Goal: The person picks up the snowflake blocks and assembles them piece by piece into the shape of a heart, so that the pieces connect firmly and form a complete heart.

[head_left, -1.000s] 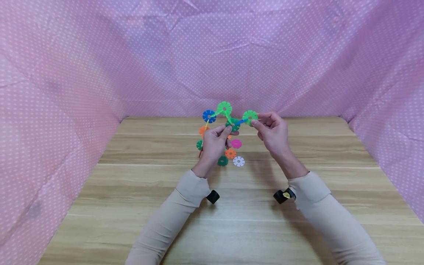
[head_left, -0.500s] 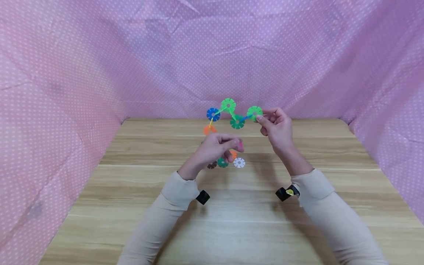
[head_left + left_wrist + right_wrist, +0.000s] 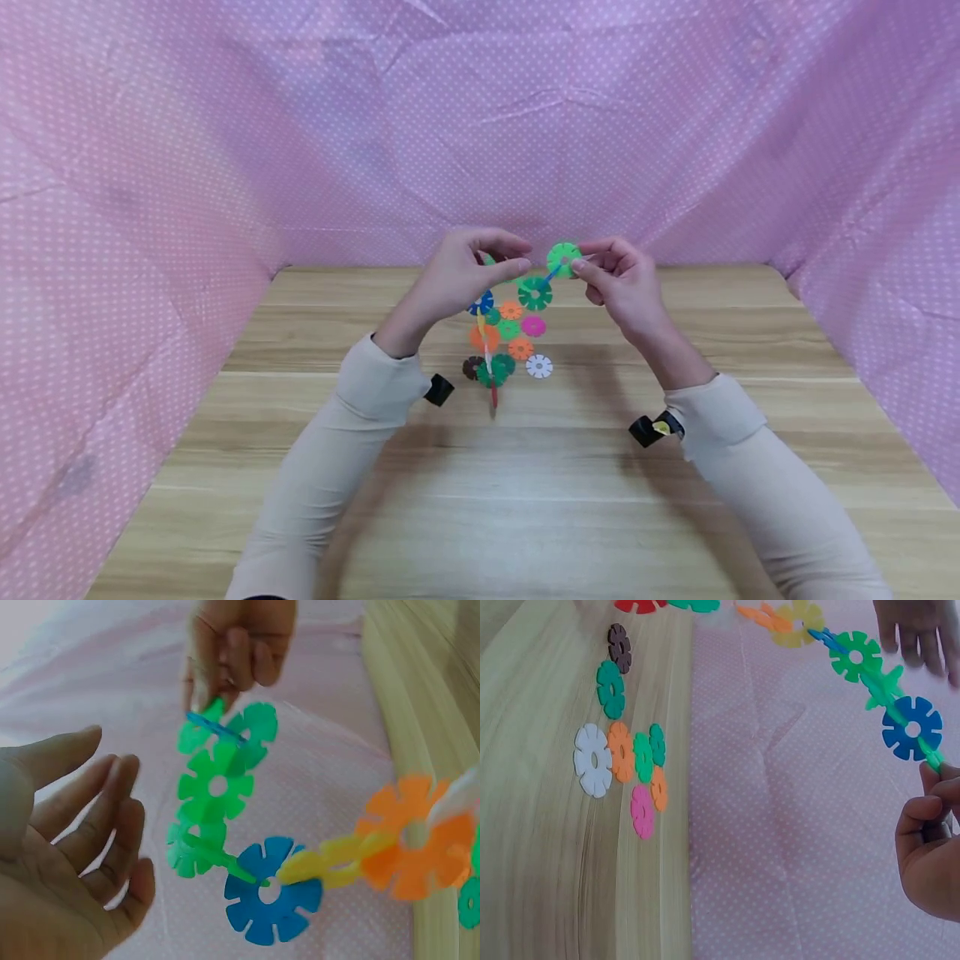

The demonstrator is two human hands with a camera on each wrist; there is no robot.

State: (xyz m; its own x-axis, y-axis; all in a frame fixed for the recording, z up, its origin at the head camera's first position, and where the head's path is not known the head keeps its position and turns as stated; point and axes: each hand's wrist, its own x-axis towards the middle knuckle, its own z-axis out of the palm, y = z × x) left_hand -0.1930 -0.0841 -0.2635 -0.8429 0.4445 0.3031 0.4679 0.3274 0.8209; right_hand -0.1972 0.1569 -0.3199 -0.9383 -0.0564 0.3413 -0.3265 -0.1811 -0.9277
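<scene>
Green plastic, slotted around its rim: the end disc [image 3: 557, 252] of a chain [image 3: 482, 323] of linked discs is pinched between the thumb and fingers of the right hand [image 3: 624, 279]. The chain is suspended over the surface [image 3: 540, 517] near its far edge; past a blue disc [image 3: 277, 919] it drops through yellow, orange, white and green to a red disc [image 3: 494, 397] at its lower end. Whether the surface is touched by that red disc cannot be told. The left hand [image 3: 465, 271] is held beside the chain, its fingers spread and loosely bent, thumb apart, nothing gripped.

Eight loose discs are scattered toward the middle of the far edge. The pink disc [image 3: 528, 326] is placed nearer the right edge than the light green disc [image 3: 504, 334]. A dark brown disc [image 3: 468, 368], a dark green disc [image 3: 511, 359] and a white disc [image 3: 533, 372] are set farthest from the far edge. The surface is backed by pink dotted cloth [image 3: 480, 142].
</scene>
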